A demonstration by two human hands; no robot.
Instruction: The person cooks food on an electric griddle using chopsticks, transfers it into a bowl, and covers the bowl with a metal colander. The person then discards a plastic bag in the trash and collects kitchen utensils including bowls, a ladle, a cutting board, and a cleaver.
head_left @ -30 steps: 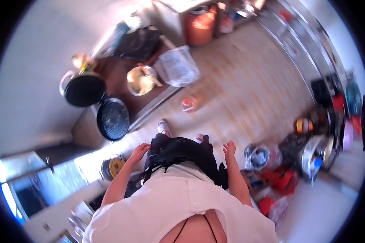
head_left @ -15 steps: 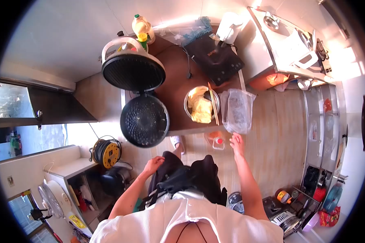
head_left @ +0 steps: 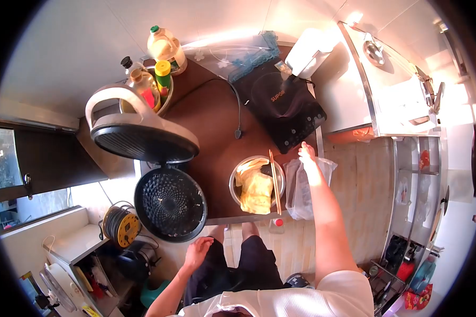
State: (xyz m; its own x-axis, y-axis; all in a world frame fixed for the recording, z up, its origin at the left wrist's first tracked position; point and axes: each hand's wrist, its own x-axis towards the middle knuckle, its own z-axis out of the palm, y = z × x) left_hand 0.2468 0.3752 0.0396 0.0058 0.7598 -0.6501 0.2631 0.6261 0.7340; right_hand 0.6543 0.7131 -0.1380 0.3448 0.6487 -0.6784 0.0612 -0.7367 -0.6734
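My left hand [head_left: 198,251] hangs beside my thigh, fingers loosely apart and holding nothing. My right hand [head_left: 307,152] is stretched out above the table's right edge, close to the front of a black induction cooker [head_left: 280,98]; nothing shows in its fingers. Beneath that wrist lies a clear plastic bag [head_left: 299,198], partly covered by my forearm. To its left stands a metal bowl [head_left: 232,186] with yellow, folded flat pieces of food [head_left: 256,191] in it. A pair of chopsticks [head_left: 275,182] rests across the bowl. An electric griddle [head_left: 170,203] stands with its lid [head_left: 145,140] raised.
Behind the griddle lid are a large oil bottle [head_left: 166,50] and a yellow-capped green bottle [head_left: 163,79]. A power plug [head_left: 238,133] lies on the brown table [head_left: 211,127]. A red-capped bottle [head_left: 276,224] stands below the table edge. A yellow cable reel [head_left: 122,227] is at left.
My right hand has moved forward, from below the plastic bag to beyond it near the cooker. The view has shifted closer to the table. My left hand stays low by my leg.
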